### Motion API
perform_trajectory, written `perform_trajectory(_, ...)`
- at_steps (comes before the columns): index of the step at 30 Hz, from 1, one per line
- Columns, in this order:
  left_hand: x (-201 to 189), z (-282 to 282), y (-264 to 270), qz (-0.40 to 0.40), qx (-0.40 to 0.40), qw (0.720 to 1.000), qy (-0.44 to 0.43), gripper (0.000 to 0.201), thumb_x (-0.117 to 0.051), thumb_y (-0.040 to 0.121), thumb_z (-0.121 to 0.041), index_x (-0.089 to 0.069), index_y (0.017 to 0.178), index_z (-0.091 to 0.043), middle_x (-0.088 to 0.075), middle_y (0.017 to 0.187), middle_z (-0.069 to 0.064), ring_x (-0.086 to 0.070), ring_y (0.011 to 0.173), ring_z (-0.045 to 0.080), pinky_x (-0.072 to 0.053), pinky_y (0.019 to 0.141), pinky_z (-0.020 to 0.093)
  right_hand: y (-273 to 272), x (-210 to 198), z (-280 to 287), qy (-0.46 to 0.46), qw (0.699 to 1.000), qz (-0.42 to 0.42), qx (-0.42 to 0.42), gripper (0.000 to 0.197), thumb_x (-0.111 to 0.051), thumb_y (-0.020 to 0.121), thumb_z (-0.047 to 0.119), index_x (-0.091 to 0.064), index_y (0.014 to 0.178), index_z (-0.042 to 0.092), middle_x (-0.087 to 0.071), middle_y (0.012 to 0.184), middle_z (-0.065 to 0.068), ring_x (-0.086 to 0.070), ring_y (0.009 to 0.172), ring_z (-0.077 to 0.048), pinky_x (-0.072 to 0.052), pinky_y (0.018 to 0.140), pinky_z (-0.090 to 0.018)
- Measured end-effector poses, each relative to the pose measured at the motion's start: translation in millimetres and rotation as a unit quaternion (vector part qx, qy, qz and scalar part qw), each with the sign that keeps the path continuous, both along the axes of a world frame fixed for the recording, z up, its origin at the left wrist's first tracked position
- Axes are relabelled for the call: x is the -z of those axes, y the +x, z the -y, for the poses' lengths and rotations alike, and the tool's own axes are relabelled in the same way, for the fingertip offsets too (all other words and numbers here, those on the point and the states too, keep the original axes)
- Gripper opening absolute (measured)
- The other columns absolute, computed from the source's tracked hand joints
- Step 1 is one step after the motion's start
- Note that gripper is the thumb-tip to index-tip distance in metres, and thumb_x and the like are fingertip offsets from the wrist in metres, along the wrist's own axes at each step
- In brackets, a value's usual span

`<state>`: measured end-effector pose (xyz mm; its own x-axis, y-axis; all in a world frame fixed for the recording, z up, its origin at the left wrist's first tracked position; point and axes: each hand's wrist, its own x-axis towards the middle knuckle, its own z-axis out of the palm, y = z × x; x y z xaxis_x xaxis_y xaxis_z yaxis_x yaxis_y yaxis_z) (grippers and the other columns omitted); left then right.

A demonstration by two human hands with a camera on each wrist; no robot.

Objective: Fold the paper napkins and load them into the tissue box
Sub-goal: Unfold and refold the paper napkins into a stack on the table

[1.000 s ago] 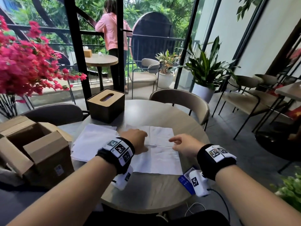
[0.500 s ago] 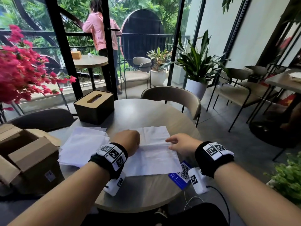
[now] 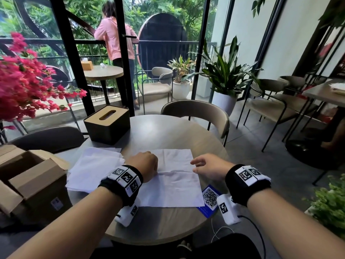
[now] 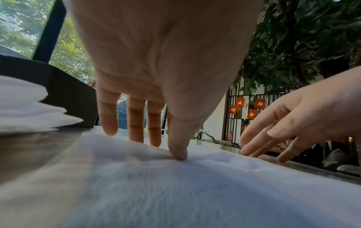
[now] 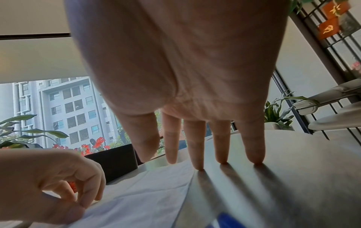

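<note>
A white napkin (image 3: 175, 184) lies unfolded on the round table (image 3: 168, 133), with a crease across its middle. My left hand (image 3: 144, 164) rests on the napkin's left part, thumb tip (image 4: 178, 155) and fingertips pressing the paper. My right hand (image 3: 207, 167) is at the napkin's right edge with straight, spread fingers (image 5: 197, 154), their tips touching the edge and the tabletop. It holds nothing. A stack of loose napkins (image 3: 93, 171) lies to the left. The dark tissue box (image 3: 107, 126) with a wooden slotted lid stands at the table's far left.
An open cardboard box (image 3: 31, 180) sits at my left, beside the table. A blue QR-code card (image 3: 210, 199) lies under the napkin's near right corner. Chairs (image 3: 201, 113) stand around the table, pink flowers (image 3: 24, 85) hang at left. A person stands on the balcony beyond.
The head view has shifted a little. Both hands stay at the napkin's middle crease, left on the paper, right at its right edge.
</note>
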<state>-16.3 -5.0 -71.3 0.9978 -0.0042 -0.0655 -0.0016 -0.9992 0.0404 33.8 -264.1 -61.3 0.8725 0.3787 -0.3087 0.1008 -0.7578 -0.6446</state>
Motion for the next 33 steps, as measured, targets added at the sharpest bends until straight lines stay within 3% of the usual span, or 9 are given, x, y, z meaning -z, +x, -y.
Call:
perform_trajectory(8, -6.9, -2.1, -2.3, 0.012, 0.017, 1.0, -0.012, 0.009, -0.066, 0.094, -0.035, -0.071, 0.095, -0.027, -0.065, 0.112, -0.001, -0.063, 0.101, 0.025, -0.053, 0.082, 0.036, -4.6, -4.3, -2.2, 0.011, 1.0, 0.0, 0.005, 0.044, -0.072, 0.094, 0.03, -0.062, 0.137, 0.024, -0.061, 0.142, -0.005, -0.059, 0.128, -0.017, -0.047, 0.106, -0.032)
perform_trajectory(13, -44.0, -5.4, -8.9, 0.021, 0.046, 0.997, -0.055, 0.009, -0.063, 0.098, -0.033, -0.067, 0.099, -0.025, -0.069, 0.112, -0.003, -0.064, 0.103, 0.024, -0.054, 0.085, 0.036, -5.4, -13.1, -5.8, 0.014, 1.0, 0.026, 0.002, 0.062, -0.077, 0.087, 0.043, -0.058, 0.141, 0.019, -0.061, 0.14, -0.012, -0.06, 0.125, -0.019, -0.047, 0.109, -0.035)
perform_trajectory(19, -104.1, -6.9, -17.6, 0.026, 0.122, 0.99, -0.071, 0.012, -0.062, 0.099, -0.032, -0.057, 0.088, -0.03, -0.06, 0.093, -0.009, -0.062, 0.095, 0.02, -0.054, 0.085, 0.037, -19.6, -46.5, -25.3, 0.051, 0.991, 0.108, -0.068, 0.06, -0.078, 0.085, 0.049, -0.062, 0.137, 0.026, -0.06, 0.14, 0.008, -0.051, 0.134, -0.007, -0.039, 0.111, -0.028)
perform_trajectory(22, -124.1, -4.3, -21.4, 0.037, 0.139, 0.987, -0.072, 0.011, -0.062, 0.099, -0.031, -0.057, 0.089, -0.031, -0.06, 0.092, -0.01, -0.058, 0.088, 0.017, -0.052, 0.083, 0.034, -22.8, -60.3, -40.8, 0.034, 0.984, 0.151, -0.089, 0.042, -0.076, 0.088, 0.045, -0.071, 0.125, 0.025, -0.068, 0.13, 0.009, -0.059, 0.122, -0.007, -0.044, 0.105, -0.029)
perform_trajectory(25, -134.7, -6.3, -23.0, 0.044, 0.13, 0.988, -0.066, 0.01, -0.06, 0.1, -0.03, -0.057, 0.091, -0.029, -0.059, 0.091, -0.01, -0.055, 0.085, 0.015, -0.045, 0.077, 0.029, -21.5, -70.0, -49.6, 0.004, 0.983, 0.159, -0.097, 0.031, -0.068, 0.094, 0.043, -0.078, 0.103, 0.016, -0.077, 0.1, -0.003, -0.069, 0.095, -0.02, -0.053, 0.086, -0.036)
perform_trajectory(27, -138.3, -10.4, -23.7, 0.049, 0.122, 0.989, -0.065, 0.01, -0.059, 0.101, -0.03, -0.057, 0.092, -0.027, -0.057, 0.087, -0.012, -0.055, 0.085, 0.016, -0.042, 0.075, 0.028, -21.4, -80.3, -51.2, -0.013, 0.983, 0.146, -0.114, 0.037, -0.061, 0.099, 0.044, -0.077, 0.096, 0.011, -0.073, 0.088, -0.01, -0.065, 0.078, -0.023, -0.049, 0.07, -0.035)
perform_trajectory(29, -140.3, -13.4, -24.6, 0.059, 0.109, 0.99, -0.072, 0.01, -0.058, 0.101, -0.03, -0.057, 0.092, -0.026, -0.058, 0.087, -0.012, -0.057, 0.086, 0.018, -0.041, 0.074, 0.028, -20.9, -91.9, -50.3, -0.03, 0.983, 0.139, -0.117, 0.039, -0.057, 0.102, 0.044, -0.074, 0.088, 0.012, -0.064, 0.074, -0.006, -0.054, 0.065, -0.014, -0.039, 0.06, -0.028)
perform_trajectory(31, -138.9, -13.1, -25.1, 0.066, 0.093, 0.989, -0.091, 0.01, -0.06, 0.1, -0.033, -0.058, 0.095, -0.024, -0.066, 0.088, -0.009, -0.06, 0.083, 0.014, -0.043, 0.074, 0.029, -17.6, -100.6, -48.9, -0.024, 0.985, 0.135, -0.103, 0.041, -0.056, 0.102, 0.044, -0.069, 0.078, 0.013, -0.055, 0.067, 0.0, -0.048, 0.061, -0.012, -0.036, 0.06, -0.028)
perform_trajectory(33, -134.1, -9.4, -25.5, 0.075, 0.076, 0.985, -0.137, 0.013, -0.064, 0.097, -0.036, -0.062, 0.098, -0.023, -0.073, 0.084, -0.009, -0.061, 0.077, 0.008, -0.046, 0.075, 0.03, -13.1, -104.3, -48.9, 0.012, 0.99, 0.118, -0.07, 0.045, -0.057, 0.101, 0.042, -0.064, 0.072, 0.009, -0.048, 0.067, -0.005, -0.044, 0.063, -0.018, -0.033, 0.062, -0.03)
